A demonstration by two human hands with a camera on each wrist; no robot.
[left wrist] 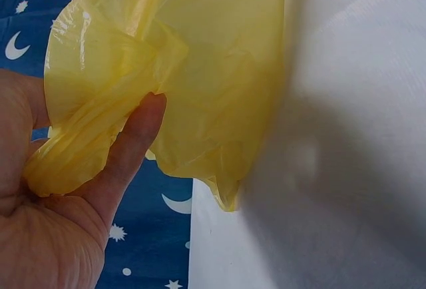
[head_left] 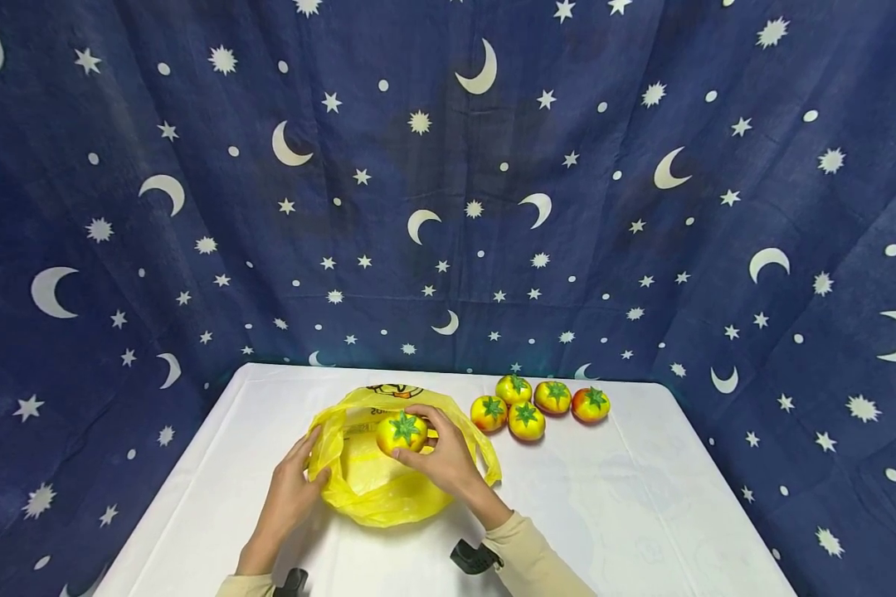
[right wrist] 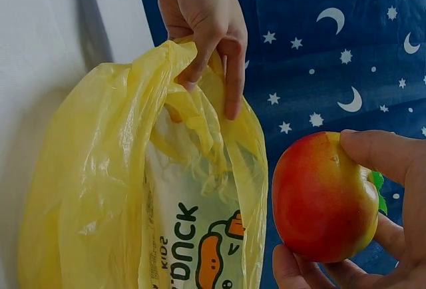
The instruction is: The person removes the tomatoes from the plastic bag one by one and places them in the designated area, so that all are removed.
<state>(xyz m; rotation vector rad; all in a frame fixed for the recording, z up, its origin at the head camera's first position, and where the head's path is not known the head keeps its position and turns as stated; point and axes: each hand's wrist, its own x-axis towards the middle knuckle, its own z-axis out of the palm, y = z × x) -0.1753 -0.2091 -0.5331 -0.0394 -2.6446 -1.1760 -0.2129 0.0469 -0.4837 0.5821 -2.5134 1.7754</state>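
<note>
A yellow plastic bag (head_left: 388, 497) stands on the table with its mouth spread, dark print and a cartoon duck showing inside. My left hand (head_left: 293, 485) grips the bag's left rim; in the left wrist view the bunched film runs between thumb and fingers (left wrist: 136, 136). Over the bag's mouth, my right hand (head_left: 448, 452) holds a yellow-red tomato (head_left: 401, 433) with a green star-shaped top. The right wrist view shows this tomato (right wrist: 326, 199) pinched between thumb and fingertips, beside the bag's opening.
Several more tomatoes (head_left: 526, 421) sit grouped on the white tabletop (head_left: 627, 497), right of the bag and toward the far edge. A dark blue curtain (head_left: 448, 166) with moons and stars hangs behind the table and along both sides.
</note>
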